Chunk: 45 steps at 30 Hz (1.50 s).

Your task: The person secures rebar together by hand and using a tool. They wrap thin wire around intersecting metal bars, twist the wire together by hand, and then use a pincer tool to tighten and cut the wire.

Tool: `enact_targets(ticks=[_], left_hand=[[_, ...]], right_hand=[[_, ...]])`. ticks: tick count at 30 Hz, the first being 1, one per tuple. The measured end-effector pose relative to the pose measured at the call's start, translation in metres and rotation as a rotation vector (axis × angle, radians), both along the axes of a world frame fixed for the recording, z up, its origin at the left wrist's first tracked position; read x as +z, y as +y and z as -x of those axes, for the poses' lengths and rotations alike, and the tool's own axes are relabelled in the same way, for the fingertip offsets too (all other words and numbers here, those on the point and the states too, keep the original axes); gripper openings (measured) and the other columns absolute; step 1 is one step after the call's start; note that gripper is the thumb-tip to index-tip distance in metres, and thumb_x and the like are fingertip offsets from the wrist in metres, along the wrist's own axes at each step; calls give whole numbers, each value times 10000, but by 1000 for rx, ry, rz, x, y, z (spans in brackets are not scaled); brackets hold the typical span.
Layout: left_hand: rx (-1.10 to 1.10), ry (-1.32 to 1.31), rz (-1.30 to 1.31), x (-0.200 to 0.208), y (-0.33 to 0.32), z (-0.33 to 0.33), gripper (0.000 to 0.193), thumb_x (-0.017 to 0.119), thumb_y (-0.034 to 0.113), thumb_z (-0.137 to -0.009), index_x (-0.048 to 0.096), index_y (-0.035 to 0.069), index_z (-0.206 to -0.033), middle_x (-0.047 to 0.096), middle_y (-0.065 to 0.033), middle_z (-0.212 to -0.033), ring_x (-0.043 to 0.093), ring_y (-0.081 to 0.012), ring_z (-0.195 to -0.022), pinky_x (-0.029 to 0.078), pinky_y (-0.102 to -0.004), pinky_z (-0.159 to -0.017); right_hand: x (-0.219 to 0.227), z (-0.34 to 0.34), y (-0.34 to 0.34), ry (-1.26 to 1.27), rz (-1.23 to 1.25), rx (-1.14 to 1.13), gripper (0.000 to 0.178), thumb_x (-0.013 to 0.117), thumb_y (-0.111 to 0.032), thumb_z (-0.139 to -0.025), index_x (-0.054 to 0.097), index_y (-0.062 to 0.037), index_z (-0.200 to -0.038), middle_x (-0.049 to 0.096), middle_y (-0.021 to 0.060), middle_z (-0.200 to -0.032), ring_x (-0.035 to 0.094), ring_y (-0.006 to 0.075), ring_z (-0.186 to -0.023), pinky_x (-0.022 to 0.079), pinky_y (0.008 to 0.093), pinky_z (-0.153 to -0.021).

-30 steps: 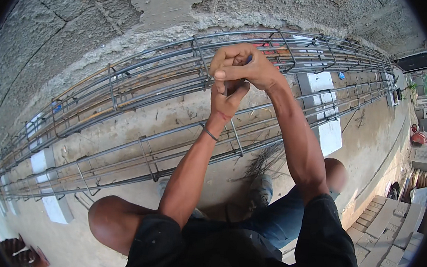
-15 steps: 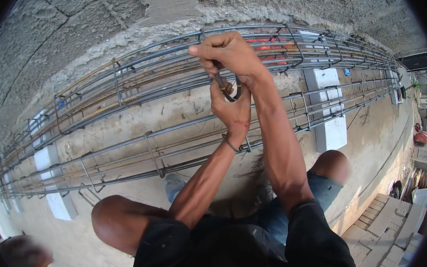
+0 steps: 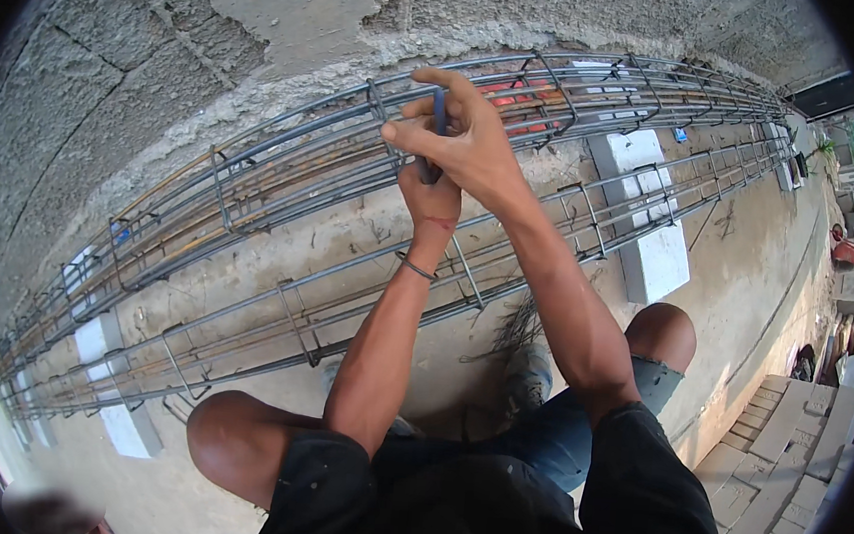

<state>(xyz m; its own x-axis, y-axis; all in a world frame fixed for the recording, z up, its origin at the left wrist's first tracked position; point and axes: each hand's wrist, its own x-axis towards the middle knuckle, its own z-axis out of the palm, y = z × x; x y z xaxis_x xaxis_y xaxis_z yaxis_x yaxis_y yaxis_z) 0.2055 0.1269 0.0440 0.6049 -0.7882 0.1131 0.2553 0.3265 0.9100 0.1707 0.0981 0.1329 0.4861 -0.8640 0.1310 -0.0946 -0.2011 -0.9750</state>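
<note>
My right hand [image 3: 472, 145] is over the upper rebar cage [image 3: 306, 147], its index finger and thumb stretched to the left. A pair of pincers with a blue handle [image 3: 440, 112] stands between its fingers and palm; the jaws cannot be made out. My left hand [image 3: 428, 195] is just below, close against the right one, with a dark part of the tool beside it. Its fingers are mostly hidden behind the right hand. A thin dark band [image 3: 417, 265] circles my left wrist. Both hands are near a stirrup [image 3: 375, 99] of the cage.
A second rebar cage [image 3: 232, 324] runs nearer to me. White blocks [image 3: 654, 255] lie under the cages. A rough concrete wall [image 3: 111, 71] rises behind. Loose tie wire [image 3: 514, 334] lies by my shoe [image 3: 529, 375]. Paving bricks [image 3: 763, 464] are at right; another person's head [image 3: 51, 514] shows lower left.
Both hands have moved left, the left one also lower behind the right. The right hand's fingers have spread from a closed grip, and the pincers have turned so a blue handle shows upright.
</note>
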Motion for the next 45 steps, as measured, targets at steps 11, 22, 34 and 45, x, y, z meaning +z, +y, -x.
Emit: enact_targets(ticks=[11,22,34,45], left_hand=[[314,-194,-209,18,54,58,812,725,92,-757,227,-20,-1389,359,-170,-1330,394,-259,-1188,230,-374,-1078],[-413,-145,-17,-24,14,-14,150,644,57,-759,541,-3,-850,514,-11,-699,508,-100,-654,418,-262,-597],[215,208,-106,-20,32,40,348,743,117,-741,493,12,-958,536,-9,-832,549,-93,-788,446,-250,-650],[-238,-318,-335,-7,14,-12,369,850,144,-606,496,42,-631,510,-13,-532,495,-90,-455,437,-249,-456]], right_hand=[[0,-14,-40,71,-225,593,389,769,-305,-719,667,70,-728,618,126,-597,579,219,-534,472,332,-544],[10,14,-45,-202,-320,889,282,722,-210,-756,693,44,-874,678,131,-751,650,190,-624,543,304,-618],[12,-23,-16,-181,-158,-170,281,758,-200,-739,663,63,-763,632,131,-611,650,222,-586,519,307,-534],[0,6,-37,-516,-431,427,542,599,-440,-849,584,80,-1002,600,115,-696,577,160,-587,504,279,-578]])
